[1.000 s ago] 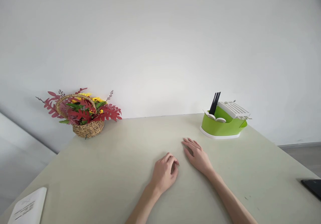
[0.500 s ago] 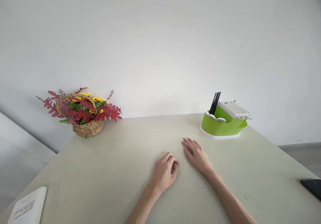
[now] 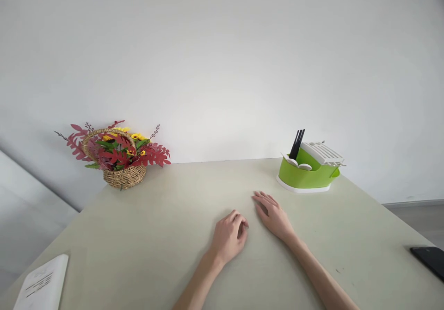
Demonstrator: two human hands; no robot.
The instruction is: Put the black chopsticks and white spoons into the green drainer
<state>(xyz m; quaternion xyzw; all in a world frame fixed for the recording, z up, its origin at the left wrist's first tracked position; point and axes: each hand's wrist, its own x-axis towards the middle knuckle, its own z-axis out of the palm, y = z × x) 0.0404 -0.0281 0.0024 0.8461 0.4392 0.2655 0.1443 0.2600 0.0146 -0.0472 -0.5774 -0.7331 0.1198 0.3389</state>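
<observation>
My left hand [image 3: 229, 236] rests on the pale table [image 3: 156, 236] near its middle, fingers curled loosely under, nothing visible in it. My right hand [image 3: 272, 215] lies flat just to its right, palm down, fingers stretched out toward the far edge and holding nothing. The two hands are close but apart. Beyond my right hand stands a green utensil holder [image 3: 307, 173] with black sticks and white pieces in it.
A woven basket of red leaves and yellow flowers [image 3: 120, 155] stands at the far left by the white wall. A white printed sheet [image 3: 43, 284] lies at the near left corner. A black phone [image 3: 428, 259] lies at the right edge.
Both hands have stayed where they were. The view has shifted slightly, so things sit a little differently in the frame.
</observation>
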